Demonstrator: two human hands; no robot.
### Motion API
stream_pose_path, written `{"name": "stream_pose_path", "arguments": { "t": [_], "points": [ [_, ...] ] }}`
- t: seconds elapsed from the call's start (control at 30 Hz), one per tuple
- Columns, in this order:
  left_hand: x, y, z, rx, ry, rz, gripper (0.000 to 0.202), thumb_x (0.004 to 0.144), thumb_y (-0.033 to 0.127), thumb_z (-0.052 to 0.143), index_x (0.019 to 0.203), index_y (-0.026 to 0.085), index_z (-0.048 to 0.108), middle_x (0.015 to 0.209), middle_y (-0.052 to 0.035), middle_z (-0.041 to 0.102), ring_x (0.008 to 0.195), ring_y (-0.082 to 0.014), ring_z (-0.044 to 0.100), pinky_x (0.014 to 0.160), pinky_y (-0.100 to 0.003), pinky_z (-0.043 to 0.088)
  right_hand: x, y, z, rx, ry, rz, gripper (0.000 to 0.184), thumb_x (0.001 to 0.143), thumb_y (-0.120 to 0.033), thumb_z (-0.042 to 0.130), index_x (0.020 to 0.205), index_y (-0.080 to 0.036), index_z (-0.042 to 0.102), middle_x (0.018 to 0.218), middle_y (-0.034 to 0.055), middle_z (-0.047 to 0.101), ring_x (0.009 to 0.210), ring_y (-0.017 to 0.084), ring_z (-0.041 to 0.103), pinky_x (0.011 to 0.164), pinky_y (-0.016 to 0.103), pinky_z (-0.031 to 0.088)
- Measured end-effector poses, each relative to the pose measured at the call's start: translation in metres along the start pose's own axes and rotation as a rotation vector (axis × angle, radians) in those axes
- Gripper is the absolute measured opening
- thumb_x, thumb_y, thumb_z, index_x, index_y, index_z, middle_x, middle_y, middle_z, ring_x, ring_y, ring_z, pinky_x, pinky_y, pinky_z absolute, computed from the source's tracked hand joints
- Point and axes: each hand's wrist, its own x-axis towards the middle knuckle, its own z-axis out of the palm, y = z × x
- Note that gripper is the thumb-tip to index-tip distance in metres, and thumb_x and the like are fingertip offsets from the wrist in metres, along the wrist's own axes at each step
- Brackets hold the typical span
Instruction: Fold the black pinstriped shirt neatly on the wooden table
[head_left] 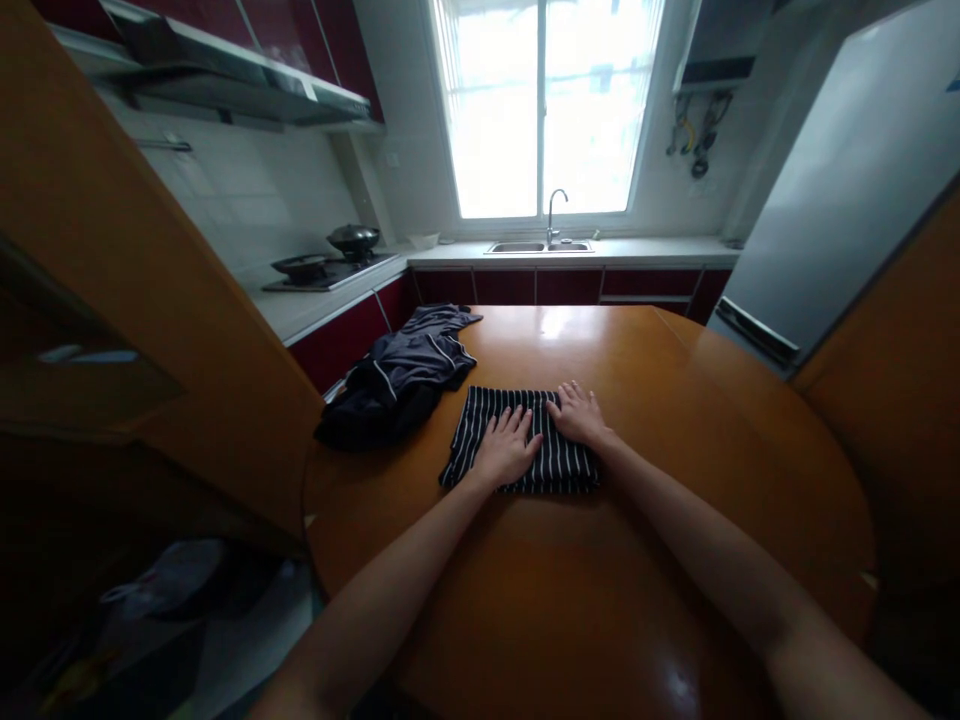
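A black garment with white stripes (559, 462) lies folded into a flat rectangle on the wooden table. My left hand (506, 447) rests palm down on its left half, fingers spread and pointing away from me. At the far right corner of the cloth, my right hand (578, 413) also lies flat with its fingers apart. Neither hand grips the fabric. What kind of garment it is cannot be made out from the folded shape.
Dark grey and black clothes with white piping (420, 360) lie heaped at the table's left edge. The round-ended wooden table (712, 420) fills the middle. Beyond it are a sink (517, 247), a stove with pans (352, 238) and a fridge (840, 190) on the right.
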Motion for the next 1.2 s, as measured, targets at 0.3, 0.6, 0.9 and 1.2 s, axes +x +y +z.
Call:
{"name": "stream_pose_path", "arguments": {
  "t": [0.3,0.6,0.9,1.2],
  "points": [
    [0.006,-0.010,-0.010,-0.046,-0.011,-0.130,0.071,0.098,0.059,0.034,0.154,0.015,0.038,0.164,-0.0144,0.025,0.153,-0.0337,0.015,0.123,-0.054,0.004,0.015,0.037,0.006,0.126,0.106,0.131,0.064,0.104,-0.046,0.023,0.150,-0.007,0.044,0.160,0.0159,0.036,0.151,0.028,0.025,0.122,0.052,0.012],
    [0.007,-0.055,-0.057,0.097,0.022,-0.406,0.066,0.103,0.047,0.025,0.155,0.007,0.034,0.163,-0.0202,0.025,0.153,-0.0358,0.016,0.119,-0.063,0.011,0.010,0.044,-0.003,0.543,0.365,0.038,0.060,0.100,-0.035,0.026,0.142,-0.003,0.053,0.148,0.0183,0.052,0.140,0.023,0.046,0.117,0.036,0.033],
    [0.043,0.025,-0.024,0.141,-0.041,0.060,0.055,0.105,0.032,0.024,0.155,0.013,0.034,0.162,-0.0122,0.031,0.151,-0.0273,0.025,0.121,-0.053,0.020,-0.012,-0.015,0.002,0.047,0.081,-0.199,0.057,0.096,-0.025,0.039,0.151,-0.010,0.043,0.162,0.0155,0.031,0.152,0.028,0.022,0.122,0.053,0.012],
    [0.041,-0.023,-0.013,0.147,-0.019,-0.218,0.065,0.103,0.053,0.025,0.158,0.018,0.030,0.166,-0.0105,0.021,0.154,-0.0313,0.013,0.121,-0.062,0.002,-0.011,-0.008,0.004,0.033,0.007,-0.014,0.063,0.101,-0.044,0.037,0.155,-0.013,0.036,0.164,0.0136,0.027,0.153,0.028,0.016,0.121,0.057,0.013]
  ]
}}
